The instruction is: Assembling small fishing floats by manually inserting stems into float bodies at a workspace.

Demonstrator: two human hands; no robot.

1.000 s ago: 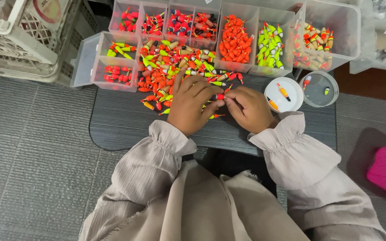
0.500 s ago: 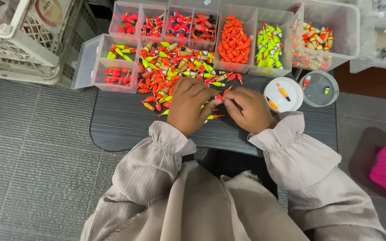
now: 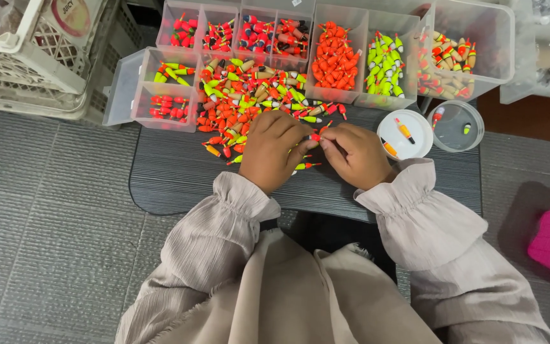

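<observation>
Risk was mainly a dropped piece: both hands pinched one small red float [image 3: 315, 136] between them over the dark bench [image 3: 173, 178], just beside the loose pile of floats [image 3: 249, 102]. Left hand [image 3: 275, 151] fingers curled shut on it; right hand [image 3: 356, 155] fingertips closed on its other end. A slip would have sent it back into the pile, indistinguishable. Float's shape was mostly hidden by fingertips. Compartment trays [image 3: 332, 57] were cut off at top.
</observation>
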